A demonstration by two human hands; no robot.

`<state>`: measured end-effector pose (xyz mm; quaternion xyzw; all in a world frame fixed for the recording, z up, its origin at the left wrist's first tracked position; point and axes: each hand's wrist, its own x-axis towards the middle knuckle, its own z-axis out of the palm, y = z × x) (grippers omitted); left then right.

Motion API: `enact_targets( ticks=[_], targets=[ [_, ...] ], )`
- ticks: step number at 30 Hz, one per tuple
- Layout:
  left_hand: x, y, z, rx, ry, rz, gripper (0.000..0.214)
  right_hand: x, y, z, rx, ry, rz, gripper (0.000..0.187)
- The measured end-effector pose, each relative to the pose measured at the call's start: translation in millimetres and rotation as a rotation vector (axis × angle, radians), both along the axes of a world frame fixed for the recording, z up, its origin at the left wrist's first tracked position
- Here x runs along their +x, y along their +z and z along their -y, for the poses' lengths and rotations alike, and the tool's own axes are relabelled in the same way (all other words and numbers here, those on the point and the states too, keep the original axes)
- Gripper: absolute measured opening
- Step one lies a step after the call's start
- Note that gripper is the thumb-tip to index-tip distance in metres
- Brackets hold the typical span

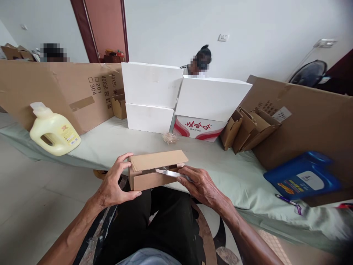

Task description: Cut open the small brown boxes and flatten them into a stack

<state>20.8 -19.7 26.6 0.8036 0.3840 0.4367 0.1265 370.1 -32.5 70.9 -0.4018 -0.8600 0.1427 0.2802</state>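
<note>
Box (150,181) in my left hand (114,182), cutter (172,173) in my right hand (200,184).
Box sits just above my lap (129,224), by the table's (209,154) near edge. Left arm (74,224) angles up from the lower left, hand spread in a wide C clamped on the box's left end, fingers up at the top corner, thumb down by the bottom edge. Right hand's curled tight round the cutter, wrist bent in, tip pointing left at the box's open slot.
</note>
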Motion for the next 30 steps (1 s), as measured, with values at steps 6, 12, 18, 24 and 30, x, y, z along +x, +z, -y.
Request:
enact_targets(
  ticks=[6,12,18,24,30],
  targets=[
    [-1,-1.0,0,0.005,-0.021,-0.01,0.07,3,11.4,5,-0.051,0.0,0.016,0.028],
    [-8,-2.9,5,0.007,0.011,-0.016,0.059,15,9.5,5,-0.037,-0.045,-0.11,0.033],
    [-13,-5.6,9,0.023,0.024,-0.059,0.049,19,-1.9,1,-0.141,-0.22,-0.342,0.042],
    [-13,-6.4,11,0.021,0.033,-0.056,0.054,10,-25.8,-8,-0.193,-0.318,-0.553,0.046],
    [-21,-5.9,-1,-0.182,-0.022,0.011,0.07,-3,-23.1,-21,-0.095,-0.293,-0.549,0.033]
  ],
)
